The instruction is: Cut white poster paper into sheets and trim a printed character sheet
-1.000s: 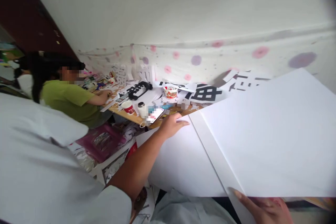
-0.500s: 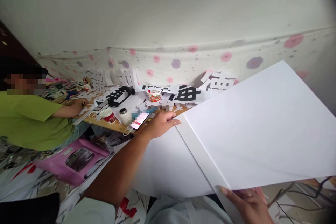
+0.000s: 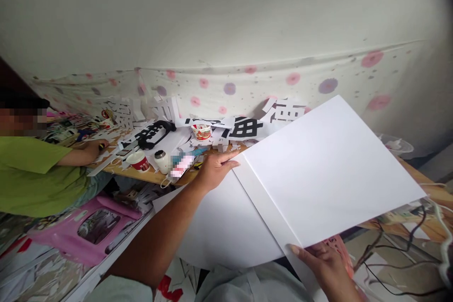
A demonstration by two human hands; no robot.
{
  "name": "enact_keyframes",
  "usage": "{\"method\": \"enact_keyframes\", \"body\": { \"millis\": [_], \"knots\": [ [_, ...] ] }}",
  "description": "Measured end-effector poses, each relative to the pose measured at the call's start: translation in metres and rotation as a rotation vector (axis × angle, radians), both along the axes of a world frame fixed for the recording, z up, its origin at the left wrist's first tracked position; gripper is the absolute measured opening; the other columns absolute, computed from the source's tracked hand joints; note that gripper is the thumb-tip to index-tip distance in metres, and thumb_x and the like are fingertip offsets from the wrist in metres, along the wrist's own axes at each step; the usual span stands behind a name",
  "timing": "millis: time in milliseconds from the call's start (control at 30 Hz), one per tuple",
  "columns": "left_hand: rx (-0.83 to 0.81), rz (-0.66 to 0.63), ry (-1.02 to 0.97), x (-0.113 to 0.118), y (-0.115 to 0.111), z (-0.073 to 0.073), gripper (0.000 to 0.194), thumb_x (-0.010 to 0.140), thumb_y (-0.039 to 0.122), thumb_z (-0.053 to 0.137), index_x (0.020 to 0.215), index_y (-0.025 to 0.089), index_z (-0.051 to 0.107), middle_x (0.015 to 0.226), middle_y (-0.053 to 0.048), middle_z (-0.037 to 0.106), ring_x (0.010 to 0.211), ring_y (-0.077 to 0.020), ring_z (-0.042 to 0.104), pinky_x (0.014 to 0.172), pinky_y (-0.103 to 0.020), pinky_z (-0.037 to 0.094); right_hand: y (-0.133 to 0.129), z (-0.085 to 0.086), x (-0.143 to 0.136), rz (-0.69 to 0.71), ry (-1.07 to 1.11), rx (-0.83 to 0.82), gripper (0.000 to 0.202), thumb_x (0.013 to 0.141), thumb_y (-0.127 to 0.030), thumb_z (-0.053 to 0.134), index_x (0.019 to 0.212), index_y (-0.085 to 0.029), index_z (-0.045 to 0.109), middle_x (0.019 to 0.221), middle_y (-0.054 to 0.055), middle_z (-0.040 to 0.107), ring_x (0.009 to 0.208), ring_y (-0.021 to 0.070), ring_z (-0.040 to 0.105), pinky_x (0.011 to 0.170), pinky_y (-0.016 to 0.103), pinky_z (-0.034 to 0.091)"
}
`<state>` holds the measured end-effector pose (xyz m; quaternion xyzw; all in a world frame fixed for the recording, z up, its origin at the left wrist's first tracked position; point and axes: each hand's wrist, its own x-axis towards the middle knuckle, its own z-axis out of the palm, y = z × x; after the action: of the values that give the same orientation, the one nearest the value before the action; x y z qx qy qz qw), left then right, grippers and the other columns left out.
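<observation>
While a white strip [image 3: 264, 198] runs slantwise between the left sheet [image 3: 219, 226] and the right sheet [image 3: 332, 174], we have all three before us, at the near side of the worktop [image 3: 152, 176]. Our left hand [image 3: 215, 170] has its grip closed on the left sheet's far edge, just beside the strip; our right hand [image 3: 323, 264] has its grip closed on the strip's near end, thumb uppermost. Near our left hand lies a phone [image 3: 183, 167], with a flask [image 3: 162, 162], a cup [image 3: 139, 162] and a bowl [image 3: 201, 132] about it.
</observation>
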<state>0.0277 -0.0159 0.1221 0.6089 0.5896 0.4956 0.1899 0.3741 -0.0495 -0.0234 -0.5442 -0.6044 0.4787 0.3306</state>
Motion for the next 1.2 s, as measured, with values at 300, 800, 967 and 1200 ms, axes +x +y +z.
{"method": "enact_keyframes", "body": {
  "millis": [300, 800, 967, 1200],
  "knots": [
    [0.036, -0.063, -0.014, -0.007, 0.039, 0.003, 0.042, 0.09, 0.041, 0.081, 0.128, 0.024, 0.083, 0.132, -0.004, 0.08, 0.124, -0.0317, 0.075, 0.116, -0.049, 0.056, 0.026, 0.016, 0.005, 0.069, 0.187, -0.083, 0.042, 0.072, -0.065, 0.086, 0.082, -0.024, 0.086, 0.096, 0.012, 0.085, 0.106, 0.0432, 0.078, 0.094, 0.046, 0.063],
    [0.046, 0.019, -0.045, -0.031, 0.115, 0.009, 0.061, 0.077, 0.05, 0.089, 0.127, 0.014, 0.082, 0.113, -0.009, 0.085, 0.106, -0.0312, 0.076, 0.099, -0.043, 0.059, 0.11, 0.017, -0.017, 0.046, 0.409, -0.087, 0.055, 0.061, -0.054, 0.099, 0.095, -0.014, 0.084, 0.1, 0.013, 0.085, 0.09, 0.03, 0.077, 0.089, 0.042, 0.06],
    [-0.016, 0.065, -0.024, -0.045, 0.132, -0.006, 0.06, 0.075, 0.047, 0.09, 0.125, 0.015, 0.083, 0.11, -0.009, 0.085, 0.096, -0.0273, 0.074, 0.089, -0.038, 0.058, 0.118, 0.011, -0.03, 0.038, 0.428, -0.125, 0.052, 0.055, -0.051, 0.101, 0.087, -0.015, 0.083, 0.101, 0.013, 0.085, 0.094, 0.0307, 0.077, 0.093, 0.045, 0.059],
    [-0.107, 0.081, -0.121, -0.057, 0.149, -0.041, 0.072, 0.068, 0.05, 0.092, 0.128, 0.012, 0.081, 0.109, -0.011, 0.085, 0.093, -0.0248, 0.074, 0.087, -0.036, 0.057, 0.129, -0.022, -0.038, 0.007, 0.364, -0.161, 0.054, 0.05, -0.054, 0.102, 0.081, -0.014, 0.081, 0.095, 0.012, 0.085, 0.092, 0.0306, 0.077, 0.092, 0.044, 0.059]
  ]
}}
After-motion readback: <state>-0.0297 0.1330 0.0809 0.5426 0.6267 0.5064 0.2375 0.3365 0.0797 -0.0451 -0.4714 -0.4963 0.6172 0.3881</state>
